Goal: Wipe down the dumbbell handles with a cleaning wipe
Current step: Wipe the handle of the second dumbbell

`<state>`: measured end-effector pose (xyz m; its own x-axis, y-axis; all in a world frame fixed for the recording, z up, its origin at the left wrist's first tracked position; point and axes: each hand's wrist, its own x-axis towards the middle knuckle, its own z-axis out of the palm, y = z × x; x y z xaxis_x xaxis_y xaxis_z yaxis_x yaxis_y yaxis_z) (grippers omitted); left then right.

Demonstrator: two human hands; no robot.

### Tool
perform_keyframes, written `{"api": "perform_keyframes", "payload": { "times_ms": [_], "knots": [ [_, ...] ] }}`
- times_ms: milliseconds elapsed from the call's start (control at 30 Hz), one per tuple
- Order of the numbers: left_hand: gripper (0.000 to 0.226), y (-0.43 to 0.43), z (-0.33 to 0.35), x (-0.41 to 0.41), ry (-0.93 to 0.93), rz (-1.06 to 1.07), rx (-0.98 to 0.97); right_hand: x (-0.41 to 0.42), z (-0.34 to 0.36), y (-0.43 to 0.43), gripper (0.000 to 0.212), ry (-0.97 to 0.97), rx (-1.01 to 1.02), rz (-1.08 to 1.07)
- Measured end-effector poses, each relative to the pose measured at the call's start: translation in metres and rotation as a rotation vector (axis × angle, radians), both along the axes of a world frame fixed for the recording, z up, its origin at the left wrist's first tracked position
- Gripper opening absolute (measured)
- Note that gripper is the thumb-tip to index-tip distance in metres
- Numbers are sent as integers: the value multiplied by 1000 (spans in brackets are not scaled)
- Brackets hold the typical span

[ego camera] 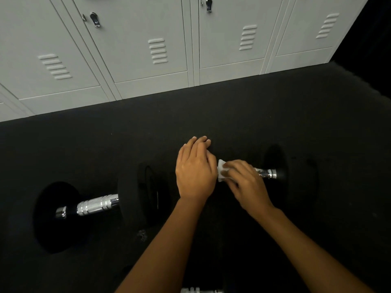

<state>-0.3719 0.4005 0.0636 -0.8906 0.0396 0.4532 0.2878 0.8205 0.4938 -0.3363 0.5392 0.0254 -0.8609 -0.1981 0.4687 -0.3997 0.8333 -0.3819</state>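
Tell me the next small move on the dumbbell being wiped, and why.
Probably slide the right hand with the wipe rightward along the handle toward the far weight. The wipe sits near the left hand, and bare chrome still shows beyond the right hand, so that stretch looks not yet covered.

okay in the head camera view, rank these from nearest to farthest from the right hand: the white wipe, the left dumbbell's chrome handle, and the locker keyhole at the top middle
1. White wipe: held under the right hand on the right dumbbell's handle.
2. Left dumbbell's chrome handle: on the floor, far left.
3. Locker keyhole: top of the view, on the lockers behind.
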Motion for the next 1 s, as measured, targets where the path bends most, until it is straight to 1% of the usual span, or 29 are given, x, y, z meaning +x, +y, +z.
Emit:
{"api": "perform_keyframes", "payload": {
  "times_ms": [100,167,233,300,367,500,567,633,767,833,933,1000],
  "knots": [
    [39,0,0,0,-8,1,2,5,-2,2,7,49,66,-13],
    [38,0,-1,0,-7,2,6,9,-6,8,1,89,62,-44],
    [39,0,-1,0,-8,3,8,11,-9,10,6,100,62,-65],
    [39,1,0,0,-13,5,9,10,-11,6,8,87,108,-57],
    [39,1,0,0,-13,7,12,7,-11,-1,9,79,142,-33],
    [39,0,0,0,-24,0,6,-2,-9,-17,17,76,198,41],
    [39,0,0,0,-15,1,10,-3,-9,-19,16,76,212,44],
    [38,0,0,1,-6,4,16,2,-9,-14,18,65,185,4],
    [37,0,-2,0,-3,10,18,16,-10,0,23,10,57,-149],
    [37,1,-1,-1,-8,7,15,18,-9,1,24,13,33,-198],
    [38,1,0,-1,0,7,17,17,-6,-2,21,7,20,-182],
    [39,1,0,-1,-1,6,15,15,-3,-3,18,-49,26,-171]
  ]
}}
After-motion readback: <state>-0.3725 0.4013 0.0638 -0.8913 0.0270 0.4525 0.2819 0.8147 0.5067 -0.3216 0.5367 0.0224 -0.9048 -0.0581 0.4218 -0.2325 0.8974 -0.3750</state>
